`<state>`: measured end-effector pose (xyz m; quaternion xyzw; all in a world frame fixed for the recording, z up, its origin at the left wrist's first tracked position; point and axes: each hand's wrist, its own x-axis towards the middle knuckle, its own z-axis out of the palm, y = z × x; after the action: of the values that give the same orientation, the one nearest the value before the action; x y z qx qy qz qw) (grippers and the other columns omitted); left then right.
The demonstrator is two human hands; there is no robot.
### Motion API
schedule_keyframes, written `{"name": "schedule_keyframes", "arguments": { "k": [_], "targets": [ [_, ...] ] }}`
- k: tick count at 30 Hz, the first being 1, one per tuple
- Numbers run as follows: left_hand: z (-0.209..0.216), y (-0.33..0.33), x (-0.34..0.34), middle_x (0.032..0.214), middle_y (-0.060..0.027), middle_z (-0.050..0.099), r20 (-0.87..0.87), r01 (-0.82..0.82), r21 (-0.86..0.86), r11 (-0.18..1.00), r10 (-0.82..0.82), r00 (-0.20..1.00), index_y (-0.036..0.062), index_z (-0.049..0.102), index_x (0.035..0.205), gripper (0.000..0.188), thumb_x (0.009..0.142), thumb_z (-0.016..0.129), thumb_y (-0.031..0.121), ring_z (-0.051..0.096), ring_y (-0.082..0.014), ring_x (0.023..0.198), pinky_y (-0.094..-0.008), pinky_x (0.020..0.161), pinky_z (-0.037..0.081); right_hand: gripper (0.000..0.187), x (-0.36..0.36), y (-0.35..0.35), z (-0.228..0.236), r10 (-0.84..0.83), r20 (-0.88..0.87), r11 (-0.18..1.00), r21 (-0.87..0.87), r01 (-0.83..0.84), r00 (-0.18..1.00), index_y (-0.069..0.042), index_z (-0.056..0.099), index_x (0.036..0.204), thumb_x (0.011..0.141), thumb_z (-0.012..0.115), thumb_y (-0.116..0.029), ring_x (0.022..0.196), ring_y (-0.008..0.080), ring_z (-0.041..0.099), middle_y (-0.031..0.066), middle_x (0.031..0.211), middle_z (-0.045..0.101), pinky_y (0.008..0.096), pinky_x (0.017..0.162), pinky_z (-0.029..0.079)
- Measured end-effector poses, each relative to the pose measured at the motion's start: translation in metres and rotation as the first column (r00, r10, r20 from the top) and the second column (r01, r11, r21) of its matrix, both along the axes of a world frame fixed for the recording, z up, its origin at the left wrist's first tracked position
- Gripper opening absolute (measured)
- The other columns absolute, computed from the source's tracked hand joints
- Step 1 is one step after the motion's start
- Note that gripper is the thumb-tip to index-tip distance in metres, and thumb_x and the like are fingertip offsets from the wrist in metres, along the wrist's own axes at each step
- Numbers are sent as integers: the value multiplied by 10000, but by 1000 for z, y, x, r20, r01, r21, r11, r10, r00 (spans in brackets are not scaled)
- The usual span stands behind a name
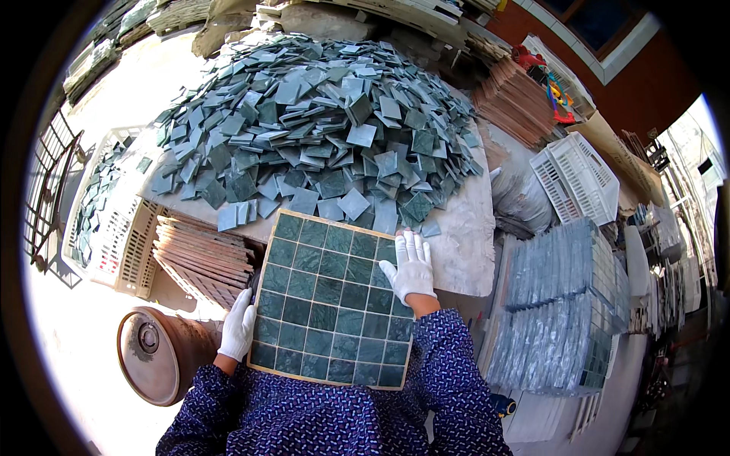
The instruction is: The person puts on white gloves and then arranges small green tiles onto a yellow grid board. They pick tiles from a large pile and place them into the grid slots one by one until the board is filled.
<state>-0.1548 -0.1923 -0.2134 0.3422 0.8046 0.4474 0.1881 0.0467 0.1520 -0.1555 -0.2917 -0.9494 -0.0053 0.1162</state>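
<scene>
A square wooden-edged frame (275, 242) filled with rows of dark green stone tiles (327, 287) lies in front of me. Its far edge meets the work table. My left hand (239, 325), in a white glove, rests along the frame's left edge with its fingers stretched out. Over the upper right tiles lies my right hand (411, 267), also gloved, its fingers extended and its thumb apart. Just beyond the frame, a large heap of loose green stone tiles (319, 129) covers much of the table (465, 251).
A white plastic crate (137, 247) with tile pieces stands at left, near a brown round drum (156, 357). Stacked brown trays (201, 254) sit below the table. To the right are wrapped tile stacks (544, 319), a white crate (576, 178) and reddish boards (513, 102).
</scene>
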Motion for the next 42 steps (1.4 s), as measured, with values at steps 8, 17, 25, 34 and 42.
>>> {"name": "schedule_keyframes", "arguments": {
  "k": [8,17,25,34,42],
  "targets": [
    [5,3,4,1377,-243,469,-31,-4,-43,999,3,1000,-47,438,1353,497,986,429,287,426,-356,1309,-370,1090,322,686,27,-48,-1,87,1,993,-80,-87,996,-46,413,1403,850,629,-388,1362,337,345,175,1464,385,496,1136,209],
    [6,-2,1,1352,-238,494,41,-6,-20,1000,6,999,-64,452,1331,475,983,447,259,453,-347,1283,-358,1079,333,683,41,-25,7,223,-32,963,-151,-225,974,-54,433,1388,822,659,-360,1344,349,365,167,1446,408,506,1127,230],
    [3,-8,16,1359,-230,482,-32,-28,-24,999,27,999,-38,434,1355,479,999,405,282,452,-340,1281,-361,1075,335,807,36,-174,11,429,10,868,-282,-409,903,-45,427,1395,767,674,-488,1363,330,333,178,1464,373,483,1140,231],
    [-12,-15,6,1349,-233,492,51,-24,-4,1000,24,998,-42,431,1355,466,982,429,237,452,-343,1282,-364,1081,328,772,-36,-202,-9,592,-176,745,-254,-617,787,-38,430,1390,803,624,-501,1364,292,353,161,1440,417,467,1152,218],
    [0,-24,20,1424,-232,405,1,28,-16,999,-28,1000,-46,368,1395,538,978,443,286,366,-341,1347,-356,1116,273,831,113,-135,5,247,91,957,-176,-229,965,-13,433,1377,730,719,-449,1333,389,352,211,1424,407,543,1106,237]
  ]
}}
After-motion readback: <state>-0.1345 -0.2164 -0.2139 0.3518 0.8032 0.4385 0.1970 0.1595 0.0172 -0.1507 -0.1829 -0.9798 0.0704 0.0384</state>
